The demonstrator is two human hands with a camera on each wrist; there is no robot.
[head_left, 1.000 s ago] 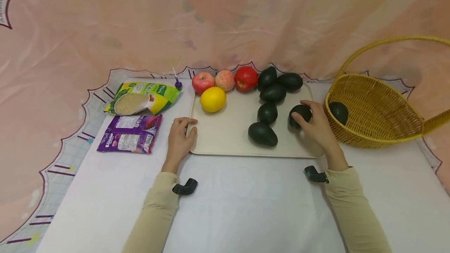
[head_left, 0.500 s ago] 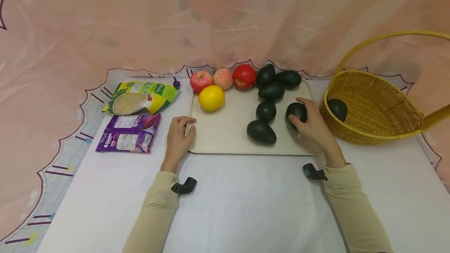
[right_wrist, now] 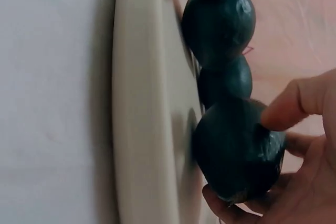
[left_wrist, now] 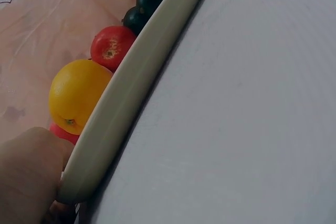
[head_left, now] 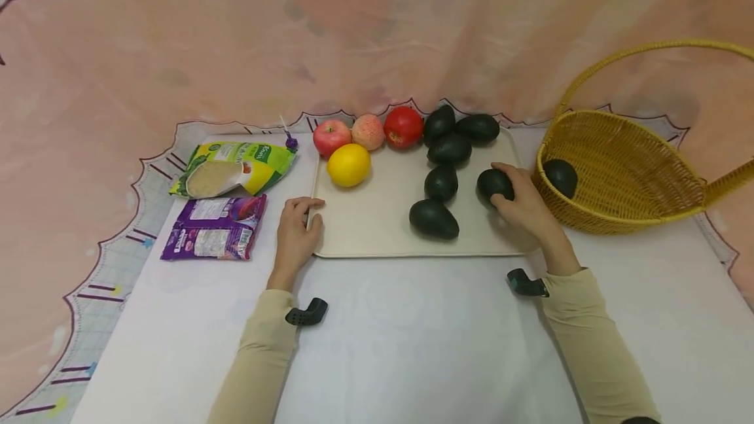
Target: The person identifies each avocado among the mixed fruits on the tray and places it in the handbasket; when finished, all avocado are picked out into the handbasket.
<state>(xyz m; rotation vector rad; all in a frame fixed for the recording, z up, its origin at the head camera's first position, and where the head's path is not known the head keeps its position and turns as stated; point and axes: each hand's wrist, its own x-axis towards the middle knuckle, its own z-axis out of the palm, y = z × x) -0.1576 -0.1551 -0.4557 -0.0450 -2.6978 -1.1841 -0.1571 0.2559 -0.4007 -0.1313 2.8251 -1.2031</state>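
My right hand (head_left: 521, 205) grips a dark green avocado (head_left: 495, 186) at the right part of the cream tray (head_left: 377, 228). In the right wrist view the thumb lies on one side of this avocado (right_wrist: 236, 153), with fingers round the other. Whether it touches the tray is unclear. Several more avocados lie to its left, including a long one (head_left: 434, 219) near the front. My left hand (head_left: 297, 231) holds the tray's left edge, thumb at the rim; some of its fingers are hidden. A yellow lemon-like fruit (head_left: 349, 165) sits near the tray's back left.
Behind the yellow fruit lie an apple (head_left: 332, 138), a peach (head_left: 368, 132) and a red pomegranate (head_left: 404, 127). A wicker basket (head_left: 636, 175) with a tall handle stands right of the tray, holding one avocado (head_left: 560, 178). Green (head_left: 235, 165) and purple (head_left: 215, 228) packets lie left.
The head view has shifted slightly. Both hands keep nearly the same places, the right at the avocado and the left at the tray's edge.
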